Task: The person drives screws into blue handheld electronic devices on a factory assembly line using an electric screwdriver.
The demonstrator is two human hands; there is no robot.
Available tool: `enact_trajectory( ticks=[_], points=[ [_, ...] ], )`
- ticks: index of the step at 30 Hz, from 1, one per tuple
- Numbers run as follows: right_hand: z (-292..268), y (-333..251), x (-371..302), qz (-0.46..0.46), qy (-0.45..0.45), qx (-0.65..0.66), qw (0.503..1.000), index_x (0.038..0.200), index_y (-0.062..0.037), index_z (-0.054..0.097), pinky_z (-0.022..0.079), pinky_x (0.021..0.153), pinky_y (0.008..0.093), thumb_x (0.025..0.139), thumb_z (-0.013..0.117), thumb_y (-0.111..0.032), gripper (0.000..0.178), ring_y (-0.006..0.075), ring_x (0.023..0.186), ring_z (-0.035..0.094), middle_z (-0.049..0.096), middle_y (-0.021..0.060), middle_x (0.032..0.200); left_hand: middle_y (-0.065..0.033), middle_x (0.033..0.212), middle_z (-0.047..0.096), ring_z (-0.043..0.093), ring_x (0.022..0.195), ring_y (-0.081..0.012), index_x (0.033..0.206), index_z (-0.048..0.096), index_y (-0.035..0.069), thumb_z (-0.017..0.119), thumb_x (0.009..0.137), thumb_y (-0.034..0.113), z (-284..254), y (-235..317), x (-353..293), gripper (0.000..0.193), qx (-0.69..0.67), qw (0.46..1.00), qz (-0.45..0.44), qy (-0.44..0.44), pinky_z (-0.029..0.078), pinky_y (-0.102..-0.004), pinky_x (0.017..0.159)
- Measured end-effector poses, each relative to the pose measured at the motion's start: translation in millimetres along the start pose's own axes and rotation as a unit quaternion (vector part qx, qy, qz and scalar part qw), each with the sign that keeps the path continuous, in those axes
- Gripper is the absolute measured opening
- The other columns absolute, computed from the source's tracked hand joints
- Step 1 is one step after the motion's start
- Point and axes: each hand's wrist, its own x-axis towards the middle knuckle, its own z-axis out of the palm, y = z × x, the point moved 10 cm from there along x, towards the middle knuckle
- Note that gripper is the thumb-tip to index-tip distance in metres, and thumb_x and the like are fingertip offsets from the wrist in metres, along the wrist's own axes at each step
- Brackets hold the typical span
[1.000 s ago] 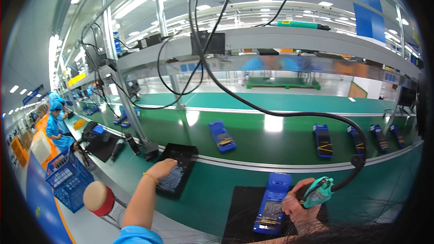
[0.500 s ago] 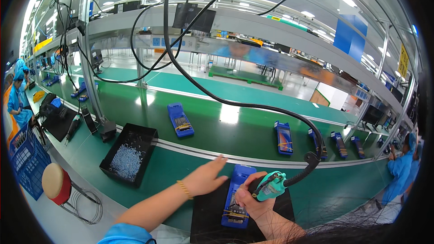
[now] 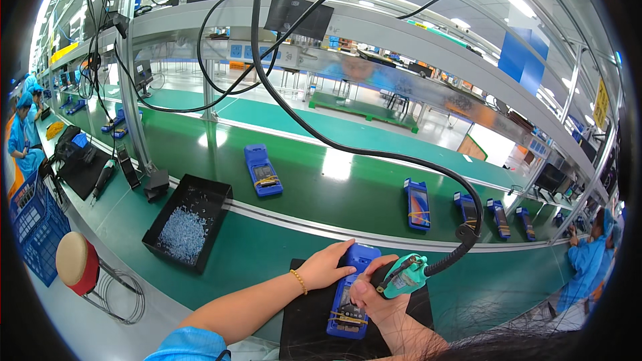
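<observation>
A blue handheld terminal lies on a black mat, its open back facing up and a yellow rubber band around its lower end. My left hand, with a beaded bracelet at the wrist, touches the terminal's upper left edge, fingers stretched out and thumb apart. In my right hand is a teal electric screwdriver, held over the right side of the terminal, with a thick black cable running up from it. The screwdriver's tip is hidden behind my right hand.
Left of the mat stands a black tray of small bluish screw-like pieces. Beyond a metal rail, blue terminals lie on the green conveyor. A stool and blue crate stand at left. Co-workers in blue sit at both sides.
My left hand has moved right and come onto the terminal's upper left edge; before, it was beside it in the air. My right hand still holds the screwdriver. The view has shifted slightly.
</observation>
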Motion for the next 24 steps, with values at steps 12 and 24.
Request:
enact_trajectory(
  ticks=[12, 24],
  points=[
    [3, 0, 1, -0.025, -0.023, -0.071, 0.997, 0.094, -0.0070, 0.042, 0.046, 0.047, 0.0287, 0.076, 0.069, 0.003, 0.034, 0.0135, 0.048, 0.051, 0.053, 0.0073, 0.063, -0.0235, 0.133, 0.048, 0.052, 0.118, -0.0352, 0.140, 0.035, 0.002, 0.068, 0.083, 0.029, 0, -5, 1, 0.071, -0.026, 0.999, -0.043, -0.002, 0.042, -0.0393, 0.100],
    [12, -4, -1, -0.005, -0.029, -0.106, 0.994, 0.094, -0.0080, 0.043, 0.048, 0.048, 0.0258, 0.077, 0.073, -0.002, 0.034, 0.0112, 0.050, 0.053, 0.055, 0.0051, 0.064, -0.0225, 0.130, 0.050, 0.054, 0.114, -0.0346, 0.138, 0.039, 0.002, 0.070, 0.082, 0.028, -5, -4, 0, 0.069, -0.020, 0.999, -0.027, 0.017, 0.044, -0.0389, 0.098]
  ],
)
